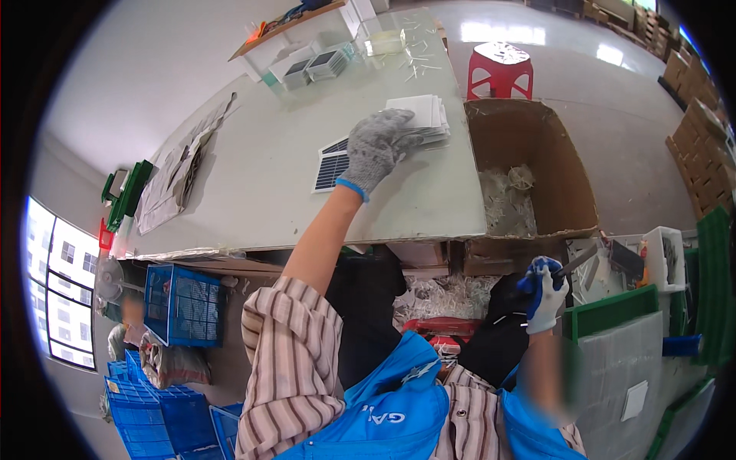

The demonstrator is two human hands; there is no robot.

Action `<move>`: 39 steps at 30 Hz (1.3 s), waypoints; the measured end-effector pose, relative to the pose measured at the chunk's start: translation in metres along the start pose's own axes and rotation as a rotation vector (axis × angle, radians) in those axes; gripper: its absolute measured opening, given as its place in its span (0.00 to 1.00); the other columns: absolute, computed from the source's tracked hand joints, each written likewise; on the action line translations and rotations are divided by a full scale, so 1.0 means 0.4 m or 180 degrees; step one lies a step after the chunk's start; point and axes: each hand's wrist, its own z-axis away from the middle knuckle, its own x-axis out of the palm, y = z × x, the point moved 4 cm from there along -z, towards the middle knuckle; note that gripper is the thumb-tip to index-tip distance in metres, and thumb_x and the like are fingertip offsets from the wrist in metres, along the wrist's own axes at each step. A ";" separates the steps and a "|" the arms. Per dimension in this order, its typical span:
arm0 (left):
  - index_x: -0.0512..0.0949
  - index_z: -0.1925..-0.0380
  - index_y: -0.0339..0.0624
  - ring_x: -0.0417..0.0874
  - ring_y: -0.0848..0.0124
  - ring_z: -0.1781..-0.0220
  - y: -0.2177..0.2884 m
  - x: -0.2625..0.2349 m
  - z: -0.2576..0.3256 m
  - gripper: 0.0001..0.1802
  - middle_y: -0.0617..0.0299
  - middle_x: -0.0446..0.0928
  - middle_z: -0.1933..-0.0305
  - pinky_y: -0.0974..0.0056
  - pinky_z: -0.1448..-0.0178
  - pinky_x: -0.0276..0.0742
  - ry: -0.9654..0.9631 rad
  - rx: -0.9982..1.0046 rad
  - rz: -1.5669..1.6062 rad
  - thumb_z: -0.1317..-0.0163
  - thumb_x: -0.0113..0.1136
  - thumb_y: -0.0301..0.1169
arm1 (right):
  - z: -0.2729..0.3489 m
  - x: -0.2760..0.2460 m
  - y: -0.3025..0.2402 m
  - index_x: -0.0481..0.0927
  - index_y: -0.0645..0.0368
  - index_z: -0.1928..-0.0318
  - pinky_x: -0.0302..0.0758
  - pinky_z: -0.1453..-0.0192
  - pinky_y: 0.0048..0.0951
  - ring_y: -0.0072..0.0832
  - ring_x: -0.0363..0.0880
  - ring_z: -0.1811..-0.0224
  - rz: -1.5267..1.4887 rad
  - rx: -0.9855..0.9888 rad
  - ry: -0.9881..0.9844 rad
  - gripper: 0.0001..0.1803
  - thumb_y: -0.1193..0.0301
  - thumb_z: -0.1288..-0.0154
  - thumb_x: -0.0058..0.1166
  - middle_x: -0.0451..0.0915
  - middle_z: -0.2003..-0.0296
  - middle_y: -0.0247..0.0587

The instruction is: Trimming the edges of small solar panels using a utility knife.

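Note:
My left hand (376, 146), in a grey knit glove with a blue cuff, reaches over the table. Its fingers close at the left side of a stack of thin white panels (420, 113); how many it grips is hidden. Partly beneath that hand lie small dark solar panels (330, 170) with white grid lines. Low at the right, my right hand (546, 293), in a white and blue glove, is wrapped around the dark handle of a knife-like tool (576, 261). The tool's flat grey blade points up and to the right, beside the cardboard box.
Right of the pale table (268, 184) stands an open cardboard box (567, 169) with clear scraps inside. A red stool (500, 70) is behind it. More panel stacks (326, 65) sit at the table's far end. Blue crates (184, 305) stand left; a green-framed panel (613, 368) leans right.

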 end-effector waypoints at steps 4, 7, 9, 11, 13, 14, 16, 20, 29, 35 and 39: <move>0.68 0.39 0.44 0.65 0.52 0.32 -0.155 -0.068 0.138 0.42 0.51 0.68 0.36 0.52 0.27 0.54 -0.0160 -0.0720 -0.0105 0.51 0.66 0.55 | 0.013 -0.018 0.002 0.79 0.66 0.60 0.77 0.68 0.23 0.22 0.77 0.72 0.0184 0.0274 0.0148 0.06 0.75 0.33 0.52 0.80 0.68 0.39; 0.66 0.38 0.42 0.61 0.50 0.30 -0.244 -0.098 0.318 0.44 0.46 0.65 0.34 0.50 0.25 0.49 -0.1452 -0.0818 -0.0419 0.49 0.61 0.59 | 0.015 -0.021 0.062 0.79 0.64 0.60 0.77 0.72 0.23 0.22 0.78 0.72 0.0287 0.0389 0.0104 0.06 0.75 0.33 0.51 0.80 0.69 0.38; 0.67 0.38 0.41 0.62 0.50 0.31 -0.160 -0.136 0.313 0.43 0.46 0.67 0.35 0.50 0.25 0.49 -0.1624 -0.0790 -0.0578 0.46 0.59 0.59 | 0.013 -0.021 0.084 0.79 0.64 0.60 0.77 0.73 0.23 0.22 0.78 0.72 0.0368 0.0470 0.0107 0.06 0.75 0.33 0.51 0.80 0.69 0.37; 0.68 0.38 0.41 0.64 0.50 0.31 -0.059 -0.171 0.322 0.40 0.46 0.69 0.37 0.49 0.25 0.49 -0.1656 -0.0674 -0.0749 0.43 0.56 0.59 | 0.021 0.006 0.098 0.79 0.63 0.60 0.78 0.72 0.24 0.21 0.77 0.72 0.0189 0.0613 -0.0091 0.06 0.75 0.34 0.52 0.79 0.69 0.36; 0.71 0.41 0.40 0.67 0.51 0.33 0.019 -0.167 0.347 0.39 0.48 0.71 0.40 0.46 0.26 0.50 -0.1274 -0.0448 -0.0804 0.42 0.54 0.59 | 0.021 0.039 0.096 0.78 0.63 0.60 0.79 0.72 0.24 0.21 0.77 0.73 0.0185 0.0585 -0.0138 0.05 0.75 0.34 0.52 0.79 0.69 0.36; 0.73 0.44 0.40 0.67 0.51 0.34 0.059 -0.164 0.355 0.35 0.48 0.72 0.41 0.48 0.27 0.54 -0.0969 -0.0429 -0.0481 0.42 0.57 0.55 | 0.022 0.058 0.097 0.78 0.63 0.60 0.79 0.73 0.24 0.21 0.77 0.73 0.0168 0.0558 -0.0197 0.05 0.75 0.34 0.53 0.79 0.69 0.36; 0.73 0.46 0.40 0.67 0.50 0.34 0.131 -0.121 0.338 0.30 0.47 0.72 0.41 0.50 0.28 0.57 -0.0673 -0.0564 0.0237 0.41 0.60 0.49 | 0.017 0.092 0.094 0.77 0.63 0.60 0.80 0.72 0.24 0.20 0.76 0.75 0.0153 0.0733 -0.0191 0.05 0.75 0.35 0.55 0.79 0.70 0.35; 0.73 0.47 0.40 0.68 0.50 0.35 0.241 -0.011 0.235 0.24 0.47 0.72 0.43 0.51 0.31 0.61 -0.0462 -0.0554 0.0645 0.41 0.61 0.40 | -0.010 0.147 0.098 0.77 0.63 0.59 0.80 0.72 0.23 0.19 0.76 0.75 0.0227 0.0642 -0.0502 0.06 0.74 0.34 0.55 0.79 0.69 0.34; 0.77 0.54 0.42 0.75 0.54 0.50 0.391 0.074 0.131 0.16 0.51 0.75 0.56 0.50 0.45 0.70 -0.0501 -0.0657 0.0386 0.44 0.56 0.32 | -0.030 0.189 0.117 0.77 0.64 0.64 0.71 0.75 0.20 0.16 0.74 0.78 0.0454 0.0394 -0.1205 0.07 0.73 0.39 0.58 0.77 0.77 0.30; 0.78 0.55 0.43 0.76 0.53 0.52 0.411 0.126 0.103 0.18 0.52 0.76 0.57 0.50 0.47 0.71 -0.0086 -0.0415 0.0193 0.49 0.57 0.29 | -0.128 0.199 0.097 0.79 0.64 0.68 0.71 0.72 0.20 0.13 0.74 0.76 0.0700 -0.0169 -0.1177 0.05 0.74 0.41 0.58 0.79 0.76 0.30; 0.78 0.55 0.43 0.76 0.53 0.52 0.413 0.125 0.095 0.18 0.52 0.76 0.58 0.50 0.47 0.71 -0.0023 -0.0466 0.0390 0.49 0.57 0.29 | -0.111 0.197 0.079 0.80 0.65 0.68 0.74 0.69 0.21 0.15 0.76 0.74 0.1027 -0.0235 -0.1611 0.04 0.77 0.43 0.57 0.81 0.74 0.32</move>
